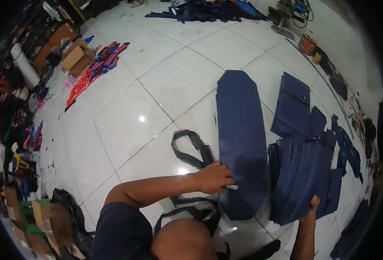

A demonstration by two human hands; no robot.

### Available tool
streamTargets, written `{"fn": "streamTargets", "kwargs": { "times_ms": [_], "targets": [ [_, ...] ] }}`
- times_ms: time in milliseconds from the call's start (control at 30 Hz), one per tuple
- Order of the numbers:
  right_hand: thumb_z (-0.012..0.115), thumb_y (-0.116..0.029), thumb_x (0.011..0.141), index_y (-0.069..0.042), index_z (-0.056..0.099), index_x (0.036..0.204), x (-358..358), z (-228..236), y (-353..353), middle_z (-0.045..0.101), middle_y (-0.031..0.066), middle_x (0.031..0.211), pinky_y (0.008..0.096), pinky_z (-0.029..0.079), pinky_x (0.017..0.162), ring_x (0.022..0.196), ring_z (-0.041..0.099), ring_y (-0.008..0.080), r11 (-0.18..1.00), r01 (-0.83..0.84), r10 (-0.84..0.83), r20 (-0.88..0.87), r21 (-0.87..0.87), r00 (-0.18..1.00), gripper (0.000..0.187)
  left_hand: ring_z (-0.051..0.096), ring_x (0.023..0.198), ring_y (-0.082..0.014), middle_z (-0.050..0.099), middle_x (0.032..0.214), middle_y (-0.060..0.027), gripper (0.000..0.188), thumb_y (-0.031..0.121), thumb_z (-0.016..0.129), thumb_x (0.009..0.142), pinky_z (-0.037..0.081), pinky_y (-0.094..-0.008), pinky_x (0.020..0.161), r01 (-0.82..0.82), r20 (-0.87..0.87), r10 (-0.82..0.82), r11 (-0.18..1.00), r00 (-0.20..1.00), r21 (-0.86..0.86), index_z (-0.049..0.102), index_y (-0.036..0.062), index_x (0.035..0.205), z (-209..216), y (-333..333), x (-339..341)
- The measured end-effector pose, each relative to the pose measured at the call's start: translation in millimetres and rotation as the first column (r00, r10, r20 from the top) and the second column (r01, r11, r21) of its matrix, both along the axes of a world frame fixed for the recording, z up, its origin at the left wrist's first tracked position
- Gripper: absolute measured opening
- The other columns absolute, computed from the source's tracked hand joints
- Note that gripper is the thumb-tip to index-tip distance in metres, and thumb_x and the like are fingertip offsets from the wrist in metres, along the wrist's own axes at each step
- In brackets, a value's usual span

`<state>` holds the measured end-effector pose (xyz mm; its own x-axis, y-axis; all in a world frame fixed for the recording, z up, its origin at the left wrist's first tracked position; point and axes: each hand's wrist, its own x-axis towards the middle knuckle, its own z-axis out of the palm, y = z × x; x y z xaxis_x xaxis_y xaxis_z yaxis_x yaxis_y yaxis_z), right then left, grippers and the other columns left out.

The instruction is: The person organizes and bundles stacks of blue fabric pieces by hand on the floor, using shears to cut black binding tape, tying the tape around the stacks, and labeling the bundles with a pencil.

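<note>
A long navy fabric panel [241, 125] with cut-off corners lies flat on the tiled floor, seemingly on more layers. My left hand [215, 177] rests at its left edge with curled fingers. A small white piece [232, 187] sticks out from under those fingers; its kind is unclear. To the right of the panel is a fanned stack of navy fabric pieces [302, 173]. My right hand [314, 204] grips the near edge of this stack, thumb on top, the other fingers hidden. Frayed black fabric strips [193, 147] lie left of the panel.
Beyond the fanned stack lies another pile of navy pieces [292, 102]. A machine on a stand [282, 30] and a tin can [307, 44] are at the far right. Red-and-blue scraps [105, 60], a cardboard box [76, 58] and heaped clutter line the left.
</note>
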<state>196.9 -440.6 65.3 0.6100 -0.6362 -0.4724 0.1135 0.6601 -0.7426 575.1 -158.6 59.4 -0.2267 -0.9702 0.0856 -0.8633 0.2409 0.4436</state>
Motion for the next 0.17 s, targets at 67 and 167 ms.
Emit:
{"fn": "streamTargets", "kwargs": {
  "times_ms": [67, 167],
  "targets": [
    [0.072, -0.039, 0.074, 0.0, 0.053, 0.128, 37.9, 54.8, 32.8, 0.055, 0.0145, 0.132, 0.0474, 0.046, 0.102, 0.117, 0.056, 0.033, 0.984, -0.046, 0.033, -0.082, -0.17, 0.996, 0.07, 0.054, 0.107, -0.0248, 0.061, 0.103, -0.0061, 0.026, 0.026, 0.068, 0.083, 0.038, -0.0419, 0.085, -0.012, -0.045, 0.024, 0.967, 0.999, 0.255, 0.066, 0.0113, 0.104, 12.4, -24.0, -2.2],
    [0.07, -0.038, 0.076, -0.004, 0.055, 0.127, 27.6, 74.5, 40.2, 0.054, 0.014, 0.133, 0.0485, 0.046, 0.102, 0.117, 0.056, 0.0336, 0.979, -0.044, 0.046, 0.007, -0.201, 0.999, 0.064, 0.054, 0.115, -0.0262, 0.063, 0.112, -0.007, 0.024, 0.026, 0.069, 0.082, 0.039, -0.0457, 0.092, 0.026, -0.197, 0.059, 0.916, 0.979, 0.401, 0.068, 0.0113, 0.101, 14.2, -64.1, -10.0]
  ]
}}
